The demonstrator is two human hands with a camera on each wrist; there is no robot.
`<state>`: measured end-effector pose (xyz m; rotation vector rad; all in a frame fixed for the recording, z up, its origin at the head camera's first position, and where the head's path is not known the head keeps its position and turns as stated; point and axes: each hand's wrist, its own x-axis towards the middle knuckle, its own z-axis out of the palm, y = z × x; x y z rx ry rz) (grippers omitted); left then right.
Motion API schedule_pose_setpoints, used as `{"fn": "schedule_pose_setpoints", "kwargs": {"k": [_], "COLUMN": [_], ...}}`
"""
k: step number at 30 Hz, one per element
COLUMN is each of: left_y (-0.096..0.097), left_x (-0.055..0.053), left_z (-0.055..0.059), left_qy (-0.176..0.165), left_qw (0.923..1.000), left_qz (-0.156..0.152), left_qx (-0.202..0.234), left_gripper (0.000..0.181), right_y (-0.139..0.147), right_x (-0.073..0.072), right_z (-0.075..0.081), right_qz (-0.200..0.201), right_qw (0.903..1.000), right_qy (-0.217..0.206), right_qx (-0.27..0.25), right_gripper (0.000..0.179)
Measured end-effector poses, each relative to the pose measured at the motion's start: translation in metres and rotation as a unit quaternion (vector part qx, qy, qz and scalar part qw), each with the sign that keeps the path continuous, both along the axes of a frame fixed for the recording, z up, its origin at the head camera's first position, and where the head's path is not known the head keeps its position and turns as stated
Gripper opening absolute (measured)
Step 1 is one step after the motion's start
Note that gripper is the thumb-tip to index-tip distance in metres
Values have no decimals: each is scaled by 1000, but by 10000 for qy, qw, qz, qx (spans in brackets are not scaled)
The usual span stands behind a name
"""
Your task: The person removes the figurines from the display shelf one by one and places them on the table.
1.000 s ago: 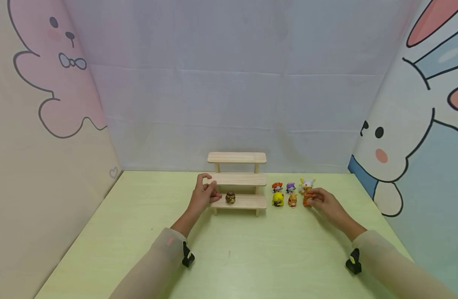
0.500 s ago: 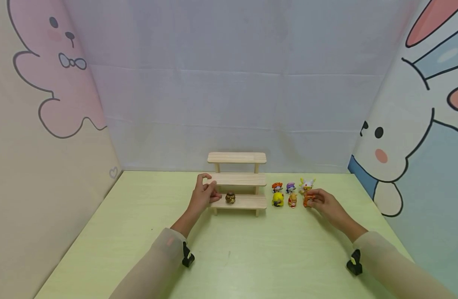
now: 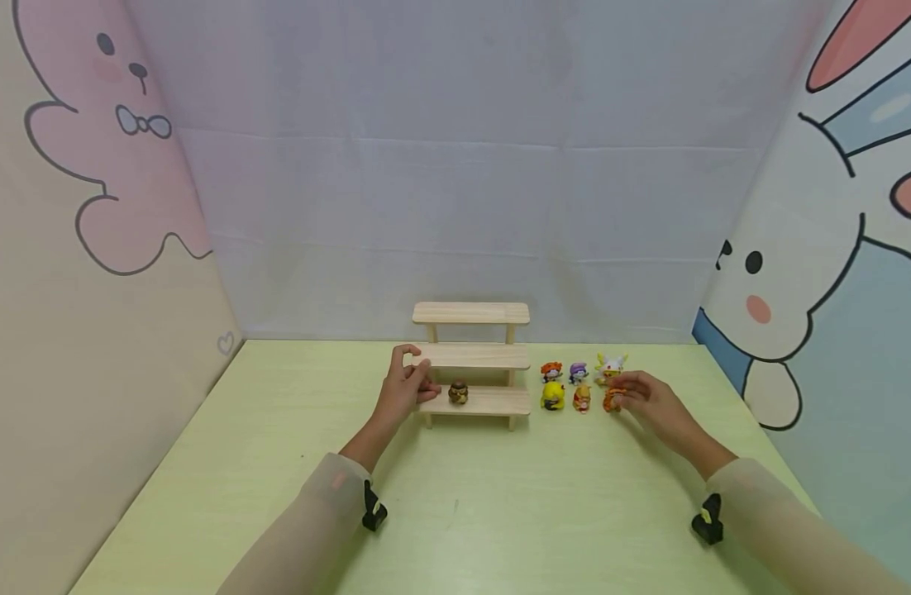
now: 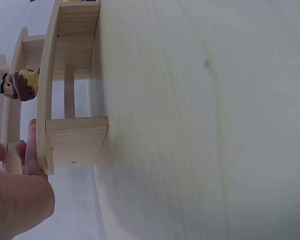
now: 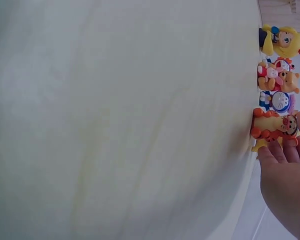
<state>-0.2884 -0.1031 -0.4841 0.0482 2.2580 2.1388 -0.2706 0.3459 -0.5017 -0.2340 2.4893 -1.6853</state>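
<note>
A three-tier wooden display stand (image 3: 470, 357) stands at the back of the table. My left hand (image 3: 405, 387) grips its left end, with fingers (image 4: 32, 150) against the tier's end in the left wrist view. An owl figurine (image 3: 459, 392) sits on the lowest tier. To the right of the stand, my right hand (image 3: 652, 406) pinches an orange tiger figurine (image 5: 272, 125) by its head; the figurine is upright at the table. Behind it is a white-and-yellow eared figurine (image 3: 610, 366), partly covered by the hand.
Close to the tiger stand a bear figurine (image 3: 581, 399), a yellow-haired figurine (image 3: 552, 396), a purple-topped figurine (image 3: 578, 373) and an orange-topped one (image 3: 550, 372). A white cloth wall (image 3: 470, 207) rises behind the table (image 3: 455, 504); printed side walls flank it.
My right hand has shifted very slightly to the right and up around the tiger's head. The left hand, the stand and the other figurines have stayed in place.
</note>
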Motion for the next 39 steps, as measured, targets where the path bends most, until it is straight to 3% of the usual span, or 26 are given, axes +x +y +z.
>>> {"fn": "schedule_pose_setpoints", "kwargs": {"k": [13,27,30,36,39], "left_y": [0,-3,-3,-1,0], "left_x": [-2,-3,-1,13,16], "left_z": [-2,-1,4,27,31], "left_qy": [7,-114,-177,-161,-123], "left_qw": [10000,9998,9996,9996,9997], "left_qz": [4,-122,-188,-221,-215], "left_qx": [19,80,78,69,70], "left_gripper": [31,38,37,34,33], "right_y": [2,-1,-1,0,4], "right_x": [-1,-1,-1,-5,-9], "right_z": [9,12,13,13,11], "right_qz": [57,-31,-13,-40,-99], "right_qw": [9996,9995,9994,9998,9999], "right_qy": [18,-12,-10,36,69], "right_qx": [-291,-327,-350,-188,-43], "right_gripper": [51,46,46,48,51]}}
